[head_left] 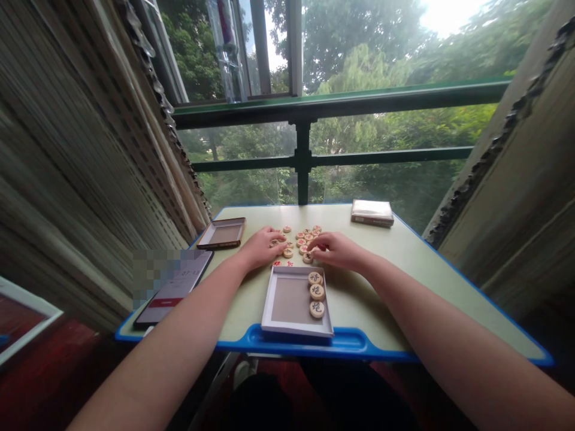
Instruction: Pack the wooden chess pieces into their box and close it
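Wooden xiangqi pieces (301, 242) with red and black characters lie loosely grouped at the middle of the table. On the left side of the group, my left hand (263, 246) rests with its fingers stretched over a few pieces. My right hand (339, 249) reaches in from the right, fingers bent and apart, its fingertips against the near pieces beside a black-marked piece (308, 257). In front of both hands sits a shallow white box tray (266, 308). Black-marked pieces (317, 292) stand in a column along its right wall, at least one partly hidden behind another.
A second shallow box part (222, 244) lies at the table's left. Near it rests a tablet or large phone (179, 287), partly blurred out. A closed case (372, 212) sits at the back right. The table (431, 287) has a blue rim; a green window railing (303, 158) rises behind.
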Demonstrator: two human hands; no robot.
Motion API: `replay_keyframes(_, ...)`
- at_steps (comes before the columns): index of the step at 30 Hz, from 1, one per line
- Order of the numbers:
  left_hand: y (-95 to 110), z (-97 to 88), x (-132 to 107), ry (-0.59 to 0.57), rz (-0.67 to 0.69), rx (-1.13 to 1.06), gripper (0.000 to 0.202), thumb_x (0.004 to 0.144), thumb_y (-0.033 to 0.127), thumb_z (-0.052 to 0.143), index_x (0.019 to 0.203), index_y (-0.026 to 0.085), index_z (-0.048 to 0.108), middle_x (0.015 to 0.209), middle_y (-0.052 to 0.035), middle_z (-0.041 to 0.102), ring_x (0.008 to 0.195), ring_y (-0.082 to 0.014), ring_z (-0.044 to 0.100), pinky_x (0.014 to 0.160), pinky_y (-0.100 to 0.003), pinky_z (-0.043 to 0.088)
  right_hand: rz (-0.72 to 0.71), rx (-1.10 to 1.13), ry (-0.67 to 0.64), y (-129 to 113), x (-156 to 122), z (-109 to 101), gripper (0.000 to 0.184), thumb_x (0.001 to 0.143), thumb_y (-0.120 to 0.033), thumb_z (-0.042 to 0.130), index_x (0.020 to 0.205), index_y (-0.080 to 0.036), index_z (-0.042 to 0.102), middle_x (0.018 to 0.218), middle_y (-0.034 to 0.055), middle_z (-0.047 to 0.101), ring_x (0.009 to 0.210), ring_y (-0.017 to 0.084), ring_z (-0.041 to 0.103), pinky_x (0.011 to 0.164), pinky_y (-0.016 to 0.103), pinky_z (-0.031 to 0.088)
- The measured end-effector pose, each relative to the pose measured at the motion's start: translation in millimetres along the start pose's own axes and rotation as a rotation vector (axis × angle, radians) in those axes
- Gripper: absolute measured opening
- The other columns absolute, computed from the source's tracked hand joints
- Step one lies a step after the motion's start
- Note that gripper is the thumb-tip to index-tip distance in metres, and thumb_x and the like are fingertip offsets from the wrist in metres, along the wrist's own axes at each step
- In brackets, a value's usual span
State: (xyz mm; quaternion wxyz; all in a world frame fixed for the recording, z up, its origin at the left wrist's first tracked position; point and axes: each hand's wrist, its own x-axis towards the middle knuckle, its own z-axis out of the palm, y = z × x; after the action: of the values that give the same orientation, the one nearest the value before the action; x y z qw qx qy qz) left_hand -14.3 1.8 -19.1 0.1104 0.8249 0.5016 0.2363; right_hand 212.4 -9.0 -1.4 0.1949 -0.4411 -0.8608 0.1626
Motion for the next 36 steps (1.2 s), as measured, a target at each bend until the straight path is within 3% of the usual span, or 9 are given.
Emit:
replay_keyframes(8,-3,4.0,3,0.007,0.010,-0.026,0.031,0.078,0.031,0.046,0.097,0.017,0.067,0.099,-0.0084,0.060,0.092,-0.0195,0.056,0.088,-0.032,0.042,-0.014,-0.052,0.079,0,1,0,0.020,0.072,-0.017,0.054,0.083,-0.018,0.071,0.079,0.0043,0.065,0.066,0.012,0.055,0.063,0.022,0.041)
replay_keyframes(13,-4,2.8,6,0.030,-0.217,-0.238,0.037,0.075,0.017,0.043,0.107,0.014,0.060,0.097,-0.0070,0.064,0.057,-0.0094,0.054,0.056,-0.022,0.045,0.012,-0.067,0.081,0,1,-2,0.021,0.073,-0.016,0.053,0.083,-0.018,0.071,0.079,0.0041,0.065,0.066,0.012,0.055,0.063,0.022,0.041)
replay_keyframes(16,-7,-1.2,6,0.060,-0.283,-0.246,0.040,0.072,0.013,0.044,0.108,0.014,0.061,0.080,-0.0047,0.066,0.043,-0.0065,0.044,0.046,-0.020,0.039,0.009,-0.068,0.093,0,0,-2,0.021,0.073,-0.015,0.052,0.082,-0.017,0.070,0.078,0.0037,0.066,0.066,0.012,0.056,0.063,0.021,0.041)
replay_keyframes(19,-11,-5.2,6,0.050,-0.314,-0.160,0.040,0.068,0.011,0.045,0.103,0.013,0.065,0.061,-0.0016,0.061,0.041,-0.0071,0.041,0.045,-0.021,0.036,0.005,-0.058,0.083,0,0,-2,0.021,0.073,-0.015,0.052,0.081,-0.018,0.071,0.078,0.0031,0.066,0.066,0.012,0.055,0.062,0.021,0.041)
replay_keyframes(21,-12,-6.4,5,-0.021,-0.327,-0.132,0.037,0.069,0.013,0.046,0.100,0.014,0.066,0.057,-0.0011,0.060,0.041,-0.0081,0.042,0.045,-0.021,0.036,0.003,-0.056,0.079,0,0,-2,0.020,0.072,-0.016,0.053,0.081,-0.019,0.071,0.078,0.0030,0.066,0.066,0.012,0.055,0.062,0.021,0.041)
replay_keyframes(24,-11,-5.7,4,-0.080,-0.266,-0.133,0.034,0.071,0.020,0.046,0.098,0.015,0.067,0.067,-0.0031,0.065,0.052,-0.0114,0.053,0.054,-0.023,0.042,-0.030,-0.050,0.073,-1,-1,-3,0.020,0.072,-0.017,0.054,0.082,-0.018,0.071,0.076,0.0029,0.065,0.066,0.012,0.055,0.063,0.021,0.041)
replay_keyframes(28,-8,-3.4,4,-0.031,-0.144,-0.085,0.029,0.071,0.028,0.051,0.091,0.015,0.068,0.089,-0.0056,0.067,0.076,-0.0156,0.059,0.070,-0.024,0.044,-0.068,-0.036,-0.003,-4,-1,-3,0.019,0.072,-0.019,0.057,0.083,-0.020,0.072,0.078,0.0026,0.065,0.066,0.011,0.054,0.062,0.021,0.040)
replay_keyframes(32,-4,-2.9,5,-0.045,-0.187,-0.051,0.030,0.072,0.032,0.051,0.091,0.015,0.066,0.079,-0.0051,0.067,0.068,-0.0154,0.058,0.064,-0.025,0.043,-0.042,-0.059,-0.067,-6,-1,-4,0.018,0.071,-0.020,0.058,0.084,-0.022,0.072,0.078,0.0020,0.065,0.066,0.012,0.054,0.061,0.021,0.040)
replay_keyframes(36,-1,-3.4,5,-0.030,-0.177,-0.002,0.026,0.071,0.033,0.053,0.086,0.015,0.066,0.081,-0.0054,0.067,0.069,-0.0161,0.057,0.064,-0.025,0.042,-0.026,-0.098,-0.049,-8,-2,-7,0.023,0.071,-0.022,0.058,0.090,-0.020,0.069,0.083,0.0033,0.065,0.069,0.013,0.055,0.063,0.022,0.041)
